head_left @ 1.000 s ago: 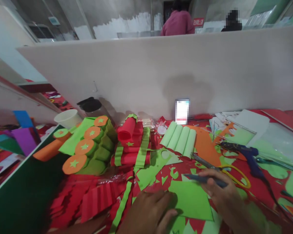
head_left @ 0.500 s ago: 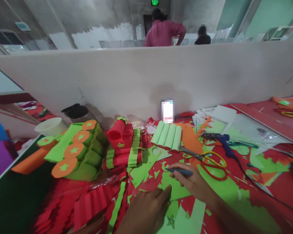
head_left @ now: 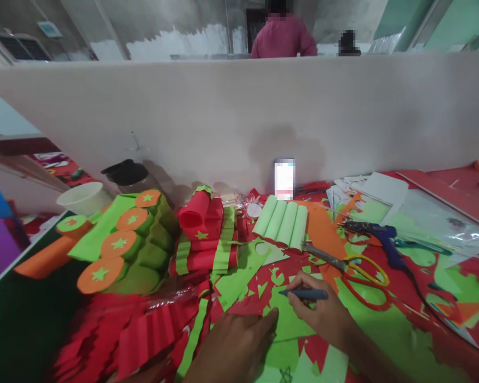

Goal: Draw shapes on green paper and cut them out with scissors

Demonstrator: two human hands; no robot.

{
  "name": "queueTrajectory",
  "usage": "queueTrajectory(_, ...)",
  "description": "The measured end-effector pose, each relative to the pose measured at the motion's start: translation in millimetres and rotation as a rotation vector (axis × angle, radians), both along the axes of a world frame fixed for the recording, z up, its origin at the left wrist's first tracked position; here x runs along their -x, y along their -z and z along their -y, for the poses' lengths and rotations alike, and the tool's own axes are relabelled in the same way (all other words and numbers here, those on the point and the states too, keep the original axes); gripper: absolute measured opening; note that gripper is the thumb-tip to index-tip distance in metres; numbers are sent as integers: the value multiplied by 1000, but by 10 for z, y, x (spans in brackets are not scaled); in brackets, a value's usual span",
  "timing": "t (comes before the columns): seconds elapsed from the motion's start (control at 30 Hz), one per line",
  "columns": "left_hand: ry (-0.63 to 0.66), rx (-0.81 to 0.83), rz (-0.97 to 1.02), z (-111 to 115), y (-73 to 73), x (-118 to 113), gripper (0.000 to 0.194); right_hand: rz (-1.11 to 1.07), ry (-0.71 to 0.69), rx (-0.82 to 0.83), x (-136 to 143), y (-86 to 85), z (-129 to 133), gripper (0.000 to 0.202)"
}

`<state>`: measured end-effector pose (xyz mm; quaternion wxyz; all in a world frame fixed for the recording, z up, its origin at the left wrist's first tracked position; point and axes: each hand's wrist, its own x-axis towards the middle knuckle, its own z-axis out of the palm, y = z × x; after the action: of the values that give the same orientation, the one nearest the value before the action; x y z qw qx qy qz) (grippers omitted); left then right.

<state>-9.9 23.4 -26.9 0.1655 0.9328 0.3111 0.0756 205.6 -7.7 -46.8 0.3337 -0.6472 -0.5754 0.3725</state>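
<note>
In my right hand is a dark blue pen, pinched between thumb and fingers. Its tip is at the upper part of a bright green paper sheet; whether it touches cannot be made out. My left hand lies flat with fingers stretched, its fingertips on the left side of the same sheet. Below, a green piece with a drawn star shows partly at the bottom edge. Scissors with yellow and red handles lie beyond my right hand.
Pale green paper rolls lie ahead, before a lit phone against a white partition. To the left stand a red paper model and a green-orange one. A blue glue gun with a cord lies right. Scraps cover the table.
The pen tip has come slightly toward me, from beside a curled green scrap onto the sheet. My left hand stays on the sheet. The whole view has shifted a little.
</note>
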Motion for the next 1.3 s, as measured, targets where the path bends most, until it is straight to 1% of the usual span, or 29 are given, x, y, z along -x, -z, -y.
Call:
queueTrajectory(0.1,33,21,-98,-34,16,12,34,-9,-5,11,0,39,0,11)
queueTrajectory(0.23,41,68,-124,-53,48,29,37,-13,15,3,4,76,-3,12)
queueTrajectory(0.33,14,74,-109,-53,71,42,37,19,7,-12,4,58,-13,10)
queueTrajectory(0.43,24,77,-90,-58,76,44,38,49,-29,-14,8,18,-16,8)
queueTrajectory(0.57,33,113,-99,-66,44,29,35,48,-79,9,19,-18,2,8)
queueTrajectory(0.7,22,145,-145,-62,10,25,34,53,-98,5,31,-28,9,6)
queueTrajectory(0.87,25,171,-124,-62,9,36,27,44,-82,16,36,-23,5,3)
queueTrajectory(1.07,-12,130,-108,-51,21,40,32,88,-2,-37,-10,24,9,8)
queueTrajectory(1.3,6,114,0,-56,46,44,32,52,11,-7,-3,-57,18,10)
